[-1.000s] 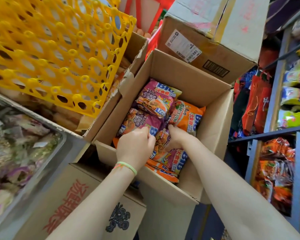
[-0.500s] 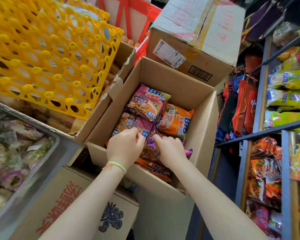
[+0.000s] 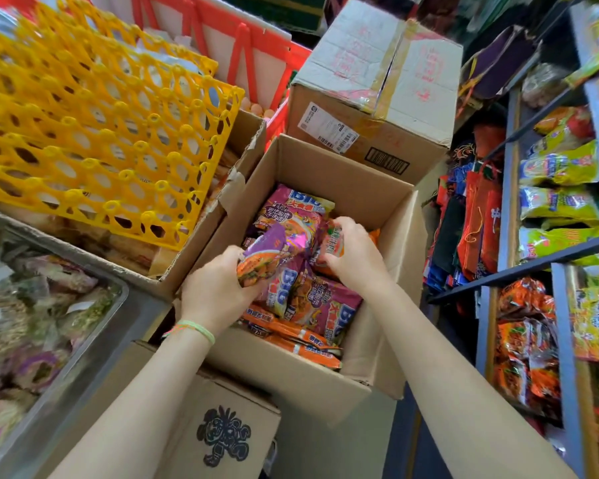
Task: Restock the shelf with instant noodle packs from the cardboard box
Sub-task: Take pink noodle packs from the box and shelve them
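Where both hands had been pressing flat, the left hand (image 3: 218,288) now gripped a purple crinkly noodle pack (image 3: 270,254) lifted clear, the right hand's (image 3: 355,254) fingers curled round an orange pack (image 3: 332,242) inside the open brown cardboard box (image 3: 388,243), ready for the shelf.

Yellow plastic trays (image 3: 94,133) sit stacked on the left, full of round holes. Behind them stands a red crate (image 3: 242,46). A shut brown box (image 3: 377,98) with tape and a white label sits at the back. Low on the left is a metal tray (image 3: 83,354) of wrapped goods — blurry. The light is bright, like daytime.
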Demonstrator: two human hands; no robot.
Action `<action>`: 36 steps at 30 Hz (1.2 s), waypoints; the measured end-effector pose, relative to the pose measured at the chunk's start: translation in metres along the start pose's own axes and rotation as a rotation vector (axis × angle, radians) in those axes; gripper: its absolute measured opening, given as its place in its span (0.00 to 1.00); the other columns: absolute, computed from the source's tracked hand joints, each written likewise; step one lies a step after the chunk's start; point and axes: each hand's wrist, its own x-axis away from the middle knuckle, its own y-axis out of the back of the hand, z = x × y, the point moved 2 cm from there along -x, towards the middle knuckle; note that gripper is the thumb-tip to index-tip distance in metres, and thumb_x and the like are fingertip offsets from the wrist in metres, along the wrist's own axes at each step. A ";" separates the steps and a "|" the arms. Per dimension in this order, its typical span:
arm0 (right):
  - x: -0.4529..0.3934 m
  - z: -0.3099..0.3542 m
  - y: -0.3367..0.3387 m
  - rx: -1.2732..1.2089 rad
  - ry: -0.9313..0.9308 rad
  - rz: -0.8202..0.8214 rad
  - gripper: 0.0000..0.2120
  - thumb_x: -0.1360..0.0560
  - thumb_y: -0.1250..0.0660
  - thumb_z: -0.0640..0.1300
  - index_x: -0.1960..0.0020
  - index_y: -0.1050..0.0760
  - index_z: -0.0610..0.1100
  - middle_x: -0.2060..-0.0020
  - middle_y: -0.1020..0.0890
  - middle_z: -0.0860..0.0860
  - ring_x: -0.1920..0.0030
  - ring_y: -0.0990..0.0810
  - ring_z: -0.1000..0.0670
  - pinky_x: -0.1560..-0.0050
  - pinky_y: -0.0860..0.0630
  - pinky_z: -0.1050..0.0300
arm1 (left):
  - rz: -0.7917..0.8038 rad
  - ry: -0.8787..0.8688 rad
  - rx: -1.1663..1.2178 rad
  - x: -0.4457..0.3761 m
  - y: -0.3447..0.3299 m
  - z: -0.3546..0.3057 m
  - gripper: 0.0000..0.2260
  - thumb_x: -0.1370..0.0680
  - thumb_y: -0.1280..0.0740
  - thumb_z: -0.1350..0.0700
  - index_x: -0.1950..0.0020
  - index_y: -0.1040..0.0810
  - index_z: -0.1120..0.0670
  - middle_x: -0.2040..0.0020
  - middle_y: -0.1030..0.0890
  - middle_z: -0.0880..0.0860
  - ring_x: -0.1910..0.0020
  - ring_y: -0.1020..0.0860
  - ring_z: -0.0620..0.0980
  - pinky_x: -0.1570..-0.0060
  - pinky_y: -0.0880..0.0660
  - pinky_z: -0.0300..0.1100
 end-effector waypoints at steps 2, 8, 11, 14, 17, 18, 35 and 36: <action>-0.009 -0.021 -0.031 0.155 -0.149 0.153 0.24 0.23 0.31 0.44 0.31 0.34 0.43 0.37 0.25 0.44 0.36 0.25 0.42 0.43 0.25 0.49 | 0.024 0.064 -0.045 -0.004 0.001 0.007 0.19 0.28 0.29 0.39 0.47 0.28 0.49 0.53 0.17 0.50 0.55 0.18 0.56 0.63 0.26 0.43; -0.007 -0.057 -0.098 0.285 -0.357 0.420 0.35 0.25 0.29 0.51 0.26 0.41 0.42 0.31 0.31 0.42 0.31 0.30 0.40 0.33 0.29 0.42 | 0.113 0.107 -0.096 -0.008 -0.010 0.015 0.19 0.27 0.31 0.37 0.45 0.29 0.48 0.55 0.19 0.49 0.56 0.18 0.55 0.66 0.27 0.42; -0.001 -0.061 -0.107 0.448 -0.291 0.373 0.34 0.27 0.29 0.57 0.29 0.36 0.43 0.33 0.28 0.43 0.32 0.30 0.40 0.34 0.31 0.42 | 0.097 0.109 -0.075 -0.010 -0.010 0.014 0.20 0.27 0.31 0.37 0.45 0.30 0.48 0.53 0.18 0.50 0.55 0.18 0.55 0.67 0.29 0.41; 0.003 -0.055 -0.109 0.623 -0.194 0.327 0.29 0.26 0.28 0.55 0.31 0.31 0.44 0.36 0.27 0.44 0.34 0.29 0.41 0.36 0.31 0.45 | 0.092 0.086 -0.052 -0.013 -0.013 0.015 0.20 0.27 0.31 0.37 0.45 0.30 0.47 0.52 0.18 0.49 0.55 0.17 0.54 0.66 0.27 0.41; 0.010 -0.054 -0.116 0.740 -0.158 0.356 0.25 0.26 0.29 0.53 0.32 0.28 0.46 0.35 0.29 0.44 0.34 0.32 0.42 0.34 0.33 0.46 | 0.071 0.080 -0.032 -0.015 -0.013 0.017 0.19 0.27 0.30 0.37 0.46 0.30 0.47 0.52 0.18 0.49 0.55 0.18 0.53 0.65 0.25 0.41; 0.012 -0.055 -0.119 0.730 -0.148 0.363 0.24 0.25 0.30 0.52 0.32 0.29 0.46 0.35 0.29 0.44 0.34 0.32 0.42 0.34 0.33 0.46 | 0.068 0.077 -0.037 -0.015 -0.013 0.017 0.19 0.27 0.30 0.37 0.46 0.30 0.47 0.52 0.18 0.49 0.56 0.18 0.53 0.65 0.25 0.41; 0.087 0.010 0.123 -0.350 -0.030 0.468 0.17 0.27 0.24 0.49 0.39 0.22 0.52 0.48 0.14 0.55 0.48 0.15 0.54 0.42 0.20 0.49 | 0.278 0.248 0.885 -0.006 0.009 -0.027 0.21 0.33 0.20 0.49 0.43 0.20 0.48 0.49 0.15 0.48 0.49 0.17 0.48 0.43 0.22 0.48; 0.097 0.010 0.131 -0.355 -0.038 0.492 0.17 0.26 0.26 0.50 0.38 0.22 0.51 0.48 0.14 0.55 0.48 0.15 0.53 0.41 0.20 0.49 | 0.351 0.215 0.954 -0.001 0.011 -0.039 0.22 0.34 0.20 0.48 0.42 0.19 0.49 0.48 0.15 0.50 0.48 0.17 0.51 0.42 0.22 0.52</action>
